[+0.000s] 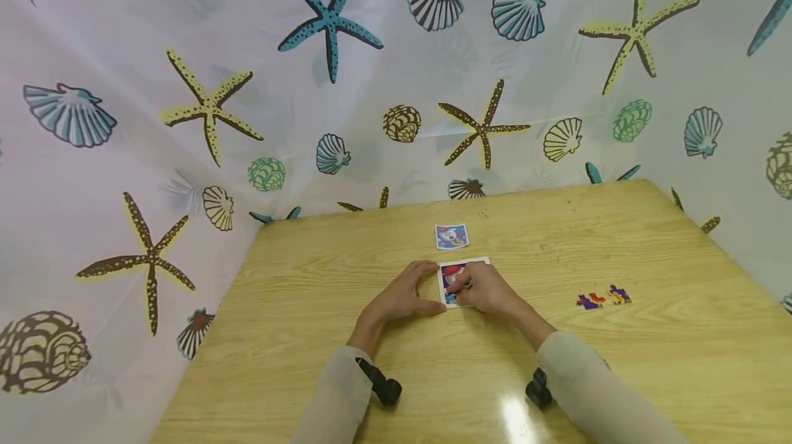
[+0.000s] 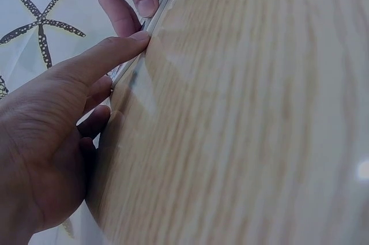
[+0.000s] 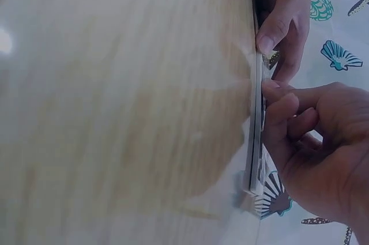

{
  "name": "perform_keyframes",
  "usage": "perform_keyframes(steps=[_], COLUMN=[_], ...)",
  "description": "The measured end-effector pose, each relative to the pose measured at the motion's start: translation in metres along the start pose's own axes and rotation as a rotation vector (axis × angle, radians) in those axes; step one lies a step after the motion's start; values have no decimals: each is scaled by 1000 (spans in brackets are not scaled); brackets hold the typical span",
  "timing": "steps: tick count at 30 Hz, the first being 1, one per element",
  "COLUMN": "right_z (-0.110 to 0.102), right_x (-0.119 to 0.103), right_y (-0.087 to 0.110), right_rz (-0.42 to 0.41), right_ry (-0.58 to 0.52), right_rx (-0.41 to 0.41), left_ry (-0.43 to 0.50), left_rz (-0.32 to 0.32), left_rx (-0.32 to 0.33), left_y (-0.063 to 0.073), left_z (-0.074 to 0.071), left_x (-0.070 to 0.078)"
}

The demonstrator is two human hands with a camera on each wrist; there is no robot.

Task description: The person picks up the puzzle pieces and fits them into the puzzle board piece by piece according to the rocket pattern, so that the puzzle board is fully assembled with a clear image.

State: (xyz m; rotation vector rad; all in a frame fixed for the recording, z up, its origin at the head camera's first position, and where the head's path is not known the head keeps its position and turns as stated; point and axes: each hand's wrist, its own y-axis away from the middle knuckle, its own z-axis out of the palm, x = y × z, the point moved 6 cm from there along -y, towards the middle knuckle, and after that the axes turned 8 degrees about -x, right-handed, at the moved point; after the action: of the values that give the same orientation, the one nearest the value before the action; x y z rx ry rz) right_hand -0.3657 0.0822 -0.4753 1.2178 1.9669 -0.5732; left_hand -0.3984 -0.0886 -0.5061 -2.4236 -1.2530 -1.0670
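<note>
A small square jigsaw puzzle [image 1: 454, 269] with a white border and a red, blue and white picture lies flat on the wooden table. My left hand [image 1: 399, 295] holds its left edge, thumb by the near corner and index finger by the far corner. Over the puzzle's right part, my right hand [image 1: 489, 291] has its fingers bent, with fingertips down on the picture. Whether a piece is between those fingertips is hidden. In the right wrist view, the board's edge [image 3: 253, 158] shows side-on, with the right fingertips touching its top.
Just behind the puzzle lies a picture card [image 1: 452, 236] of a white cartoon animal. Several loose puzzle pieces [image 1: 590, 301], purple, red and yellow, lie to the right on the table [image 1: 346, 245]. A curtain [image 1: 396, 59] printed with shells and starfish surrounds the table's back and sides.
</note>
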Motion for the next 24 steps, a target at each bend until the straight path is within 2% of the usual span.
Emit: perform_keyframes(steps=[7, 11, 18, 24], right_z=[1, 1, -2, -12], right_x=[0, 0, 1, 3], right_y=[0, 1, 8, 20], right_rz=[74, 74, 7, 30], right_ry=[-72, -83, -91, -157], right_rx=[9, -6, -80, -74], left_ry=[-14, -18, -20, -21], left_rz=[14, 15, 9, 3], left_rx=[-10, -17, -10, -8], left_y=[0, 0, 2, 1], left_z=[-1, -2, -3, 0], left_x=[1, -1, -1, -1])
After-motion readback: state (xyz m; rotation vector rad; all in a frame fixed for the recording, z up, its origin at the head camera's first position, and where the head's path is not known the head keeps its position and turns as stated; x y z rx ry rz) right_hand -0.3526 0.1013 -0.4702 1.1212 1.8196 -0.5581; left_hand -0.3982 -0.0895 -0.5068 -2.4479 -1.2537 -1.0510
